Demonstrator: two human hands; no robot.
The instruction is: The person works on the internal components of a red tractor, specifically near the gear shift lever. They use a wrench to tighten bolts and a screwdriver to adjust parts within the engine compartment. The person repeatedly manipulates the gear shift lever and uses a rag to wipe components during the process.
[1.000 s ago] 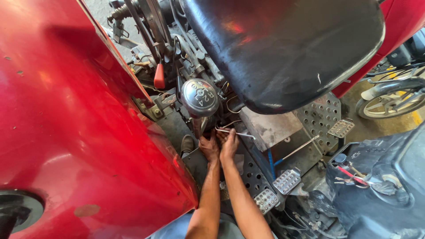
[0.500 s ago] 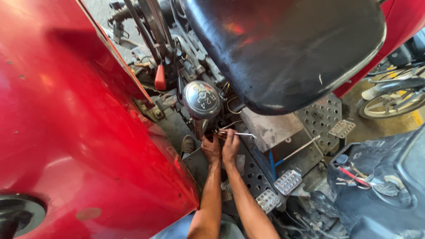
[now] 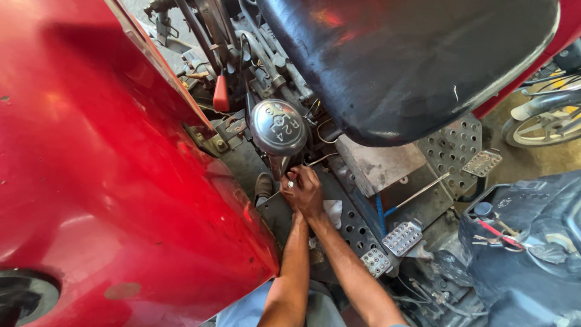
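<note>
A red fender (image 3: 103,181) fills the left side. Beside it, a grey round gear knob (image 3: 279,126) stands on its lever, with a red-handled lever (image 3: 221,94) just behind. Both forearms reach up from below, nearly parallel, and the left hand (image 3: 293,189) and right hand (image 3: 310,192) are pressed together just under the knob, fingers curled around something small at the lever's base; what they clamp cannot be told. A white rag (image 3: 332,212) lies just beside them on the perforated footplate (image 3: 357,230). The black seat (image 3: 411,60) hangs above, and metal pedals (image 3: 402,237) lie rightward.
</note>
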